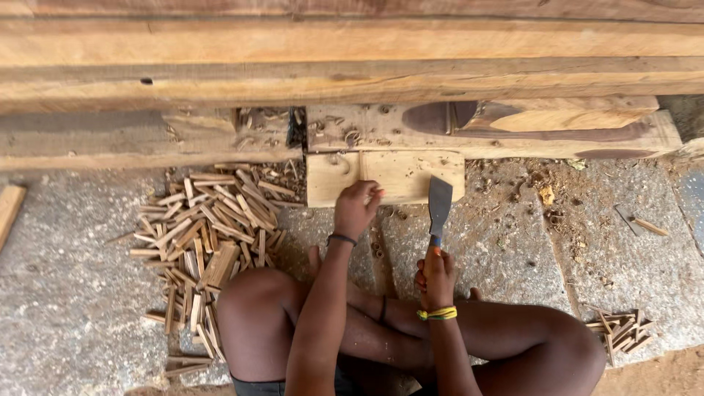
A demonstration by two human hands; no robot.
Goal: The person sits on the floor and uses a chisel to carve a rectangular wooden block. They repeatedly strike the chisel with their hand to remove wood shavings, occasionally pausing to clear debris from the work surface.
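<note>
My left hand (355, 208) reaches forward and pinches something small at the front edge of a pale wooden block (407, 173); the piece itself is hidden by the fingers. My right hand (435, 277) grips the handle of a flat-bladed chopping knife (439, 205), blade upright and pointing away, just right of the left hand. I sit cross-legged on the stone floor, knees spread to both sides.
A large heap of small split wooden sticks (207, 235) lies left of my knee. A smaller pile of sticks (620, 331) lies at the right. Long timber beams (352, 51) run across the top. Wood shavings litter the stone slabs (513, 249).
</note>
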